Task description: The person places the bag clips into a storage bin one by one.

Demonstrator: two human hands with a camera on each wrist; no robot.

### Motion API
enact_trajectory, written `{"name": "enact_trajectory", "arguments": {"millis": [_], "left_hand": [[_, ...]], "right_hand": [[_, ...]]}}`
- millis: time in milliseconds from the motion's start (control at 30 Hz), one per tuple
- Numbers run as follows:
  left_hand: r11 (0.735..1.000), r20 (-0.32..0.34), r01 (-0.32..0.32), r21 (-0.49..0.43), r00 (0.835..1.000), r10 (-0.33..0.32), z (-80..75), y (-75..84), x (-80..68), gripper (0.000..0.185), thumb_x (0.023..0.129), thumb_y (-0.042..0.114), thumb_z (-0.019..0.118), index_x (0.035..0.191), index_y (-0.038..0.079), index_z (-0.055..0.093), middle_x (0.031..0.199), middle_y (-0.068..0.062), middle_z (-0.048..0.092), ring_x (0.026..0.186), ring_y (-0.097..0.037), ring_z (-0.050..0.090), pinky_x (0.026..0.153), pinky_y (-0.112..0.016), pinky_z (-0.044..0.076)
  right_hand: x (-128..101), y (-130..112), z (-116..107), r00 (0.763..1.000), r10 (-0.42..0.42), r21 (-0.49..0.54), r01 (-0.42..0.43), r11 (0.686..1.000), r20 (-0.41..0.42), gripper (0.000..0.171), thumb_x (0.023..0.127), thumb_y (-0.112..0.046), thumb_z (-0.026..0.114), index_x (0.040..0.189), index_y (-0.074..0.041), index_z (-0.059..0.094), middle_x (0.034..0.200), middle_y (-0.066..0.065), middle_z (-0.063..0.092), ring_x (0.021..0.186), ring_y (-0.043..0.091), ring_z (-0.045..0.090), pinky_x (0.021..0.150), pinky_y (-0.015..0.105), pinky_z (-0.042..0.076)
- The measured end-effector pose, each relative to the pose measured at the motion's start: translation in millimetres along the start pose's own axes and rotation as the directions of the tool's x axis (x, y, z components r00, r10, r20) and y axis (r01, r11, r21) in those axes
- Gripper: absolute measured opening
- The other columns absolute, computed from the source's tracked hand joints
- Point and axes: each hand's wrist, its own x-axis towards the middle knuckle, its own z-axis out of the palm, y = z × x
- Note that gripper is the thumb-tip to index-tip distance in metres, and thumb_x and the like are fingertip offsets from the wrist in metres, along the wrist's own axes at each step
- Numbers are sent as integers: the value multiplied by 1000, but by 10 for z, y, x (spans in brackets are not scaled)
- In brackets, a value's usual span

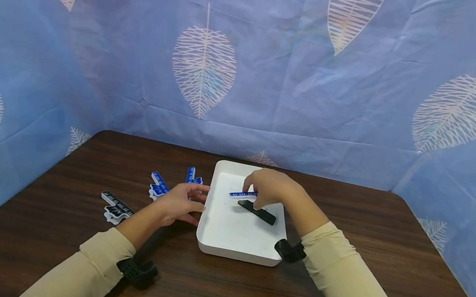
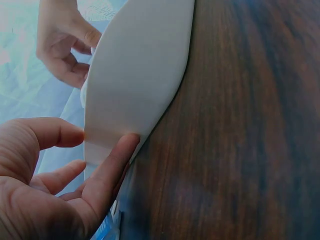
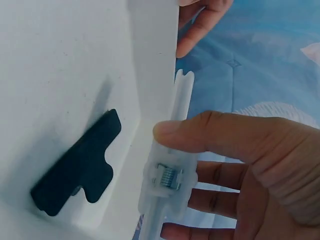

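1. Head: pinches blue-and-white piano-key-patterned plastic clip (image 1: 239, 194) in right hand (image 1: 271, 185), over white rectangular plastic tray (image 1: 224, 233); probably best lowered clear of black plastic clip (image 1: 261, 214) inside.
2. Left wrist: touches tray's outer wall with spread fingers of left hand (image 2: 45, 205); brace lightly.
3. Right wrist: reveals metal spring (image 3: 168, 176), hidden from head view.

The head camera is looking forward and down from farther back; the left-wrist camera is closely facing the white tray (image 2: 135, 65) from outside; the right-wrist one is peering inside (both tilted sideways). All 3 are sharing it.
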Motion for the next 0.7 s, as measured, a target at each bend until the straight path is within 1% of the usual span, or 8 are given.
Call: {"name": "enact_trajectory", "arguments": {"millis": [167, 300, 400, 533, 633, 700], "left_hand": [[1000, -7, 4, 1, 1000, -4, 11, 9, 3, 58, 88, -9, 62, 142, 6, 47, 128, -21, 51, 102, -35, 63, 72, -46, 59], [1000, -11, 8, -2, 1000, -8, 11, 4, 4, 59, 88, -9, 62, 142, 6, 47, 128, -21, 51, 102, -35, 63, 72, -46, 59], [1000, -11, 5, -7, 1000, -5, 7, 1, 6, 59, 87, -9, 62, 142, 6, 47, 127, -21, 51, 102, -35, 63, 72, -47, 59], [1000, -9, -5, -16, 1000, 4, 11, -5, 5, 58, 87, -10, 62, 142, 5, 48, 127, -21, 51, 101, -35, 63, 71, -48, 58], [1000, -11, -7, -22, 1000, 7, 15, -4, 2, 59, 87, -10, 62, 141, 5, 48, 126, -22, 51, 101, -36, 63, 70, -48, 59], [1000, -13, -7, -21, 1000, 6, 14, -4, 3, 59, 87, -10, 62, 141, 5, 48, 126, -22, 51, 101, -36, 63, 70, -48, 59]], "right_hand": [[100, -3, 39, 1000, 10, 15, -10, 1000, 8, 40, 78, -12, 77, 117, -19, 70, 102, 1, 65, 91, 18, 59, 73, 36, 51], [157, -15, 59, 1000, 6, 20, -6, 1000, 16, 39, 78, -11, 76, 116, -18, 70, 96, 0, 64, 85, 17, 57, 67, 33, 50], [187, -34, 66, 1000, 5, 42, -6, 999, 26, 37, 79, -10, 76, 115, -17, 70, 90, 0, 62, 79, 17, 55, 63, 32, 49], [227, -60, 92, 999, 11, 49, -13, 999, 47, 36, 78, -10, 78, 112, -15, 69, 86, -1, 61, 77, 17, 53, 66, 33, 48], [264, -80, 113, 998, 30, 23, -32, 999, 58, 35, 77, -12, 79, 111, -15, 69, 89, -2, 61, 80, 17, 54, 71, 35, 49], [291, -95, 120, 997, 40, 12, -41, 999, 61, 35, 76, -12, 80, 109, -15, 69, 91, -2, 61, 81, 17, 53, 71, 35, 48]]}}
